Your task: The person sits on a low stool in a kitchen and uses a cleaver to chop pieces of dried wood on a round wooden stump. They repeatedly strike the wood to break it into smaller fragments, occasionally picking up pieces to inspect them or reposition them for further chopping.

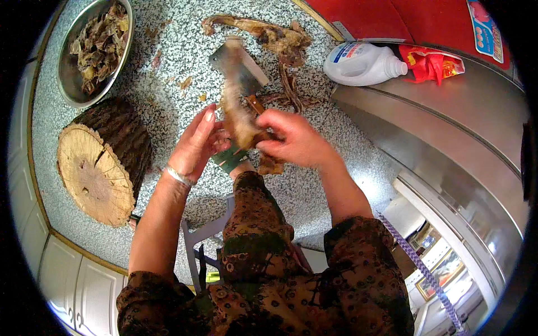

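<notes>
A long piece of dried meat point(235, 90), blurred by motion, extends away from me between my hands. My right hand point(294, 138) grips its near end. To its left is my left hand point(197, 138), fingers apart and curved, thumb up; whether the fingertips touch the meat I cannot tell. Beneath the meat a cleaver point(251, 82) lies on the speckled floor, partly covered, its brown handle point(254, 104) pointing towards me. Beyond it rests a larger dried meat piece point(273, 35), apparently a leg, with thin dark strips point(289, 86) nearer me.
A steel bowl point(129, 46) of chopped meat stands far left, beside a log block point(92, 176). On the right, a white plastic bottle point(365, 65) and a red bag point(431, 65) lie by a stainless steel panel point(420, 126). My green shoe point(231, 158) is below my hands.
</notes>
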`<state>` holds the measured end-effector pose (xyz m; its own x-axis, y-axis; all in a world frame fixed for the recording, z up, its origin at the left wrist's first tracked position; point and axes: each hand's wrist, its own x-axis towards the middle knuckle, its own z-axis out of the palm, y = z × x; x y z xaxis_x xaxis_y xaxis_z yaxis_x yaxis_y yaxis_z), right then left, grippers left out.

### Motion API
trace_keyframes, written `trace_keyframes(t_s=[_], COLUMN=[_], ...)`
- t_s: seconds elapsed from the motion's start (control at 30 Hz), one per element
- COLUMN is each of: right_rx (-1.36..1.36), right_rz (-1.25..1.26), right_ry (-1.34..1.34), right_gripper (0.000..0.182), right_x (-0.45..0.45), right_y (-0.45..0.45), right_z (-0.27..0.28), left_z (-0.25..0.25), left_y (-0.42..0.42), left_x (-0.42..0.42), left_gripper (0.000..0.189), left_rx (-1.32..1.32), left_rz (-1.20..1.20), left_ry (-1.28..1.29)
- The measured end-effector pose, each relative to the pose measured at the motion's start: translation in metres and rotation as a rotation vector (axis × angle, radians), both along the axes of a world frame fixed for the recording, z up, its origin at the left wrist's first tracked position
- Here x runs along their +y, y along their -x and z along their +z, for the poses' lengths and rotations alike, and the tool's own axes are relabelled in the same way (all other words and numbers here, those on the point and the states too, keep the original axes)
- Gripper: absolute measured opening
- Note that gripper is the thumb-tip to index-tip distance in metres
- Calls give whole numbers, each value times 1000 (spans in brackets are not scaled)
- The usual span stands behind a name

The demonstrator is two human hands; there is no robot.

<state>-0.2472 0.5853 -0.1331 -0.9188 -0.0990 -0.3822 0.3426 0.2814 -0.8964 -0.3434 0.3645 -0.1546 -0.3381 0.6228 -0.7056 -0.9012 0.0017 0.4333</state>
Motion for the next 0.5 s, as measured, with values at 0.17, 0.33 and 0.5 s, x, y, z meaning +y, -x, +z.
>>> trace_keyframes(t_s=[0.17,0.33,0.5], right_rx=[-128,-26,-369], right_rz=[30,-581,-342], right_ry=[171,-823,-1103], right_gripper=[28,53,54], right_x=[-21,96,128], right_y=[35,34,38], right_z=[4,-131,-176], left_z=[4,44,61], left_y=[26,36,18], left_x=[-21,-89,-179], left_gripper=[51,55,52], left_rx=[171,285,331], left_rz=[182,346,526], left_ry=[145,300,327])
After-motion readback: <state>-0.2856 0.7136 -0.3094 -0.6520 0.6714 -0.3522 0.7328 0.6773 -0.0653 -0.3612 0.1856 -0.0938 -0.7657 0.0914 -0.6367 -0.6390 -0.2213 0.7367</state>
